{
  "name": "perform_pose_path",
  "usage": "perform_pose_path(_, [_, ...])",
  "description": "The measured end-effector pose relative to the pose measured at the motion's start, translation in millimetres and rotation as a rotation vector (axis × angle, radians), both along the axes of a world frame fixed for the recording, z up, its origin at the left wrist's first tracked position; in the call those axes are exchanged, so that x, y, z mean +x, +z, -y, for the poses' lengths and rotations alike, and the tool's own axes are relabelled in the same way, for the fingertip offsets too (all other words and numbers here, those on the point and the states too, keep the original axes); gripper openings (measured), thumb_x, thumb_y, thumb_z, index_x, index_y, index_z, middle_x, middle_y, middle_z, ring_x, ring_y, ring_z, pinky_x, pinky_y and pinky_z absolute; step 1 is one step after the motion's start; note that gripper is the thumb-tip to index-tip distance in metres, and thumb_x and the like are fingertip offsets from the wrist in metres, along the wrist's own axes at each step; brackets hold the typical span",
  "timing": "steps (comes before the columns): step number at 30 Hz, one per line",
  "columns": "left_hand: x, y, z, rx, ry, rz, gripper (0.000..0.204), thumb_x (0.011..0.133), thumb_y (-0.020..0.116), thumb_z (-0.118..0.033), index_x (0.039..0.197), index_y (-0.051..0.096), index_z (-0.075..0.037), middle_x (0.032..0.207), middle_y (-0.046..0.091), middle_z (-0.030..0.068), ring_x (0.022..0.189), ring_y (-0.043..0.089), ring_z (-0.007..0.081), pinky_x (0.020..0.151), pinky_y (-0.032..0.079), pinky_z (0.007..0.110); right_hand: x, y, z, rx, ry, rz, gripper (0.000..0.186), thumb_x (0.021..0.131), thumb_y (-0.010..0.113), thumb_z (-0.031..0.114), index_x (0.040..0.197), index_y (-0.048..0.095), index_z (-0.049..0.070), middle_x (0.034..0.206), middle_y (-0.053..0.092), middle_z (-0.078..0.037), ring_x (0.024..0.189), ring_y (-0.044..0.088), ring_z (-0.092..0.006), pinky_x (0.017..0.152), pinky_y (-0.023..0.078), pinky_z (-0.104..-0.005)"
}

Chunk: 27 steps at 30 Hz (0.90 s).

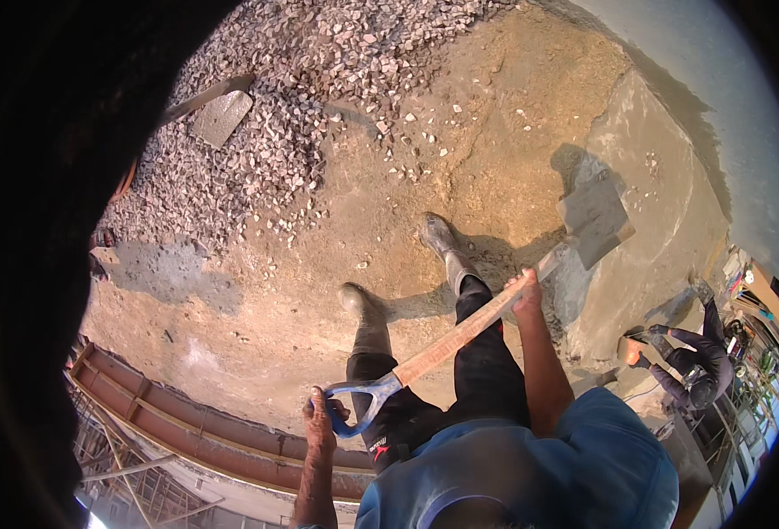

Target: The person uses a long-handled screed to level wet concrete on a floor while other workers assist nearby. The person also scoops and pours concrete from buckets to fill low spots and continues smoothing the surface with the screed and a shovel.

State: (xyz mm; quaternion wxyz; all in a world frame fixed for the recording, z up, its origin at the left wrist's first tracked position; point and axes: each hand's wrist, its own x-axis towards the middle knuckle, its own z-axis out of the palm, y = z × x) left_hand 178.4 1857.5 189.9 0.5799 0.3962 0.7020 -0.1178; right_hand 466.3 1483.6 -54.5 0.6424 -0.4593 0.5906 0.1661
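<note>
A shovel (460, 339) with a wooden shaft and blue D-shaped handle slants across my legs. My left hand (321, 421) is closed around the blue grip (360, 407) at lower left. Farther up the shaft, near the blade, my right hand (527, 293) wraps the wood. The grey metal blade (596, 220) points to the far right, over pale ground beside a wet grey patch (570, 286). Whether it touches the ground I cannot tell. My rubber boots (440, 234) stand on sandy ground.
A gravel heap (310, 97) covers the far left, with another shovel blade (223, 118) lying on it. Brown formwork (204, 423) edges a drop at lower left. At right, a dark-clothed co-worker (698, 366) bends beside an orange container (629, 351). Smooth grey surface (716, 53) lies far right.
</note>
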Motion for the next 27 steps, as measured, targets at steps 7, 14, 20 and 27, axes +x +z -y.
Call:
perform_pose_path(7, [-237,40,-1,0.272,0.598,-0.514,0.067,0.085,0.046,-0.075,0.065,0.043,-0.011,0.053,0.044,0.0018,0.045,0.046,0.0166,0.046,0.041,0.033,-155,-26,-243,0.122,0.426,-0.101,0.027,0.082,0.073,0.015,0.092,0.048,0.009,0.071,0.05,-0.004,0.052,0.053,-0.0183,0.048,0.048,-0.0365])
perform_pose_path(14, [-348,26,16,0.394,0.782,-0.785,0.066,0.085,0.044,-0.076,0.066,0.044,-0.012,0.053,0.044,0.0014,0.045,0.044,0.0173,0.047,0.041,0.036,-307,-119,-334,0.175,0.78,-0.143,0.043,0.078,0.069,0.0,0.115,0.047,0.001,0.091,0.055,-0.012,0.061,0.059,-0.0207,0.048,0.054,-0.0348])
perform_pose_path(20, [-281,-78,41,0.43,0.964,-0.928,0.066,0.085,0.042,-0.076,0.066,0.044,-0.013,0.052,0.043,0.0016,0.043,0.042,0.0183,0.046,0.041,0.038,-188,-165,-377,0.116,0.873,-0.192,0.033,0.082,0.066,0.007,0.107,0.046,-0.001,0.078,0.054,-0.011,0.052,0.055,-0.0188,0.044,0.05,-0.035])
perform_pose_path(27, [-16,-191,25,0.089,1.21,-0.241,0.061,0.088,0.045,-0.072,0.072,0.037,-0.013,0.057,0.031,-0.0002,0.046,0.035,0.0148,0.044,0.032,0.03,108,-252,-430,0.03,0.953,-0.04,0.037,0.076,0.072,0.011,0.102,0.049,-0.002,0.078,0.054,-0.012,0.057,0.056,-0.0249,0.049,0.049,-0.0418])
